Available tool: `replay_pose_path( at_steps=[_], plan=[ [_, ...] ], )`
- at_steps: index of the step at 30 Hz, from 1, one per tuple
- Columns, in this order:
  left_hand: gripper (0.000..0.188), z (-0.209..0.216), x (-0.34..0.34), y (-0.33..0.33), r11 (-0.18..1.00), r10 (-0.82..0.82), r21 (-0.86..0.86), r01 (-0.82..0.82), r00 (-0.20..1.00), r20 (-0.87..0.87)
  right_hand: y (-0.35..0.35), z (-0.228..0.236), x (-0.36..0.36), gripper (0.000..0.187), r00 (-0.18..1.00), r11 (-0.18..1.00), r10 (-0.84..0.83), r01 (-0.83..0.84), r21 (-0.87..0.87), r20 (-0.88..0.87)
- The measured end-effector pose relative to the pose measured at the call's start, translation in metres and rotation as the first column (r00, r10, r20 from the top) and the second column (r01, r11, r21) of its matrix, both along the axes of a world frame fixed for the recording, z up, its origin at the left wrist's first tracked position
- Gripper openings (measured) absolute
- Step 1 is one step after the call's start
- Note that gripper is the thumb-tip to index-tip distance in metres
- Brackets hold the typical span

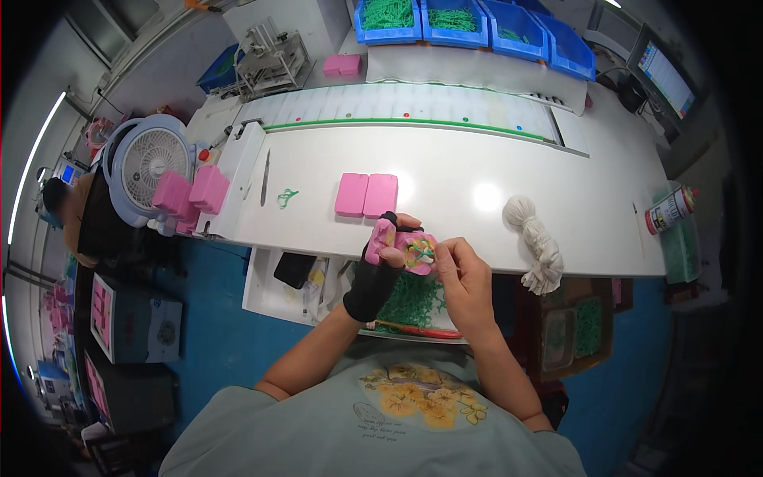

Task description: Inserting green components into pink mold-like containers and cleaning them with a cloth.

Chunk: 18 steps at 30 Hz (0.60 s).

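My left hand (380,266), in a black fingerless glove, grips an opened pink mold (381,237) above the table's front edge. The mold's two halves lie side by side, and the right half has a yellowish hollow with a small green piece (424,253) in it. At that half's right edge, the thumb and forefinger of my bare right hand (467,278) are pinched together at the green piece. Beyond my hands, two closed pink molds (366,195) stand side by side on the white table (445,171). Below, many green pieces (413,296) fill an open drawer.
A loose green piece (287,197) and metal tweezers (265,178) lie at left, near a fan (152,165) and stacked pink blocks (208,189). A white cloth bundle (534,242) and a spray can (671,210) are at right. Blue bins (453,24) line the back.
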State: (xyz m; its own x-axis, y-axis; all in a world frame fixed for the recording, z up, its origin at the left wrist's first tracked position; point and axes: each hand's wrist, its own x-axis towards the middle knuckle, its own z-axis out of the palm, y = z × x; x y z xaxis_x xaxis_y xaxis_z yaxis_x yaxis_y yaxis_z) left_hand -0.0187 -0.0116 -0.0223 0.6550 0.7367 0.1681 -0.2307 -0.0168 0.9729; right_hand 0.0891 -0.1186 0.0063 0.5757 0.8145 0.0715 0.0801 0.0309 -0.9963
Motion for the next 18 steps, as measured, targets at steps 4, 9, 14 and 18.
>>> replay_pose_path(
  at_steps=[4,9,14,18],
  plan=[
    [0.095,0.006,0.002,0.000,0.996,0.037,0.079,-0.032,0.997,-0.068,-0.002,0.004,-0.003,0.019,0.968,0.998,-0.033,0.047,-0.052,0.248],
    [0.083,0.005,0.002,0.001,0.997,0.031,0.066,-0.028,0.999,-0.035,-0.003,0.006,-0.009,0.015,0.896,0.993,-0.114,0.108,0.039,0.429],
    [0.077,0.007,0.004,0.001,0.999,-0.003,0.042,0.003,1.000,0.003,-0.005,0.005,-0.012,0.011,0.736,0.986,-0.166,0.103,0.133,0.656],
    [0.078,0.012,0.005,0.000,1.000,0.007,0.027,-0.006,0.999,-0.033,-0.007,0.006,-0.014,0.012,0.701,0.986,-0.167,0.109,0.127,0.693]
  ],
)
